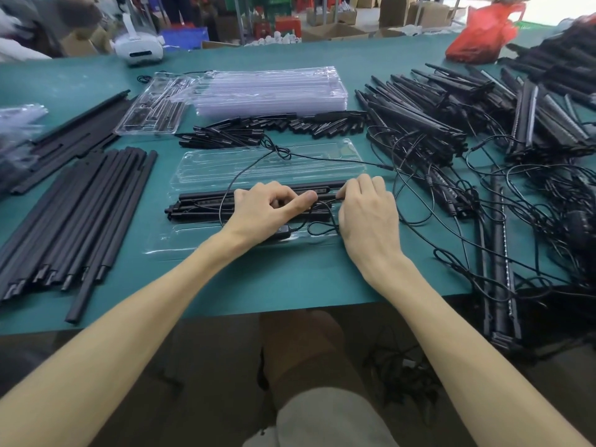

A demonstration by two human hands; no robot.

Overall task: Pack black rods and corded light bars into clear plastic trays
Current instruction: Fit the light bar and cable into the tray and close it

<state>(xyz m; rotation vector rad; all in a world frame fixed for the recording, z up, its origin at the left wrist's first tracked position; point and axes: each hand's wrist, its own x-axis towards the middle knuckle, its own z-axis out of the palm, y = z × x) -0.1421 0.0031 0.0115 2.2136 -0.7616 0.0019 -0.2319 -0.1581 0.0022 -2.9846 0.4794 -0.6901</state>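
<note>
1. Black rods point(74, 214): stacked well left of the left hand; the far-left ends are cut off by the frame edge.
2. Left hand point(267, 204): fingers curled onto the light bar point(200, 201), thumb straight toward the cord point(324, 201); fingertips hidden.
3. Clear tray point(180, 246): beneath both hands; outline hard to trace.
4. Right hand point(367, 214): pinches the cord at the bar's right end; contact partly hidden.
5. Tangled light bars point(435, 124): heaped right of the right hand; count indeterminable.

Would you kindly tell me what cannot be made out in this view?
Head view:
- Middle of the light bar: covered by the left hand and right hand.
- Right hand's grip on the cord: hidden under the hand itself.
- Some rods, left: cut by the frame edge.
- Clear plastic, far left: blurred.
</note>
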